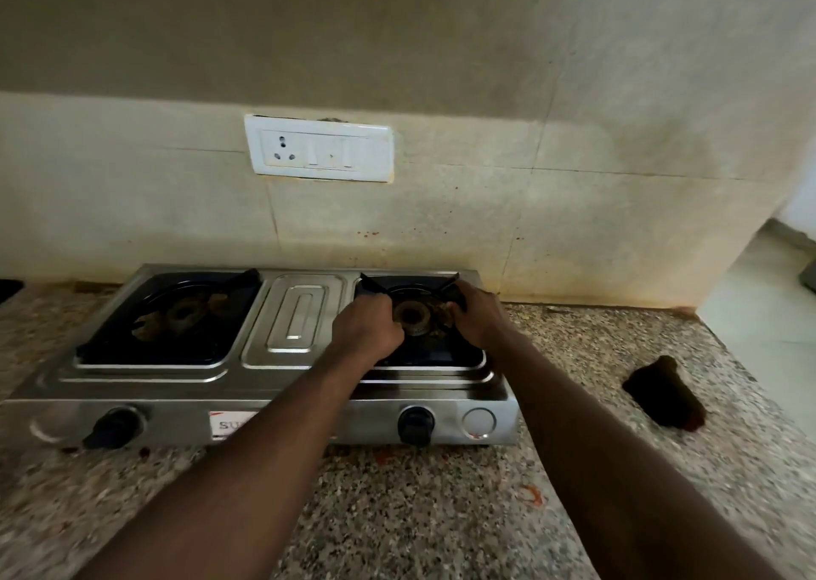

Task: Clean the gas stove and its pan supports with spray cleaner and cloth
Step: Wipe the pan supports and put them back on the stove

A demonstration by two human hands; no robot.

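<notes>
Head view: both forearms stretched forward, converging on the right burner (408, 313) of the stove (300, 314). Left hand (368, 330) knuckles up, fingers curled round the left side of the right support (374, 285); right hand (479, 314) gripping its right side likewise. Left support (246, 279) over the other burner. Stove standing on the table (397, 513), dark lump (664, 391) lying well to the right.

Stained tiled wall (485, 208) (dimly lit), white switchboard (319, 148), speckled granite counter (397, 513)
</notes>
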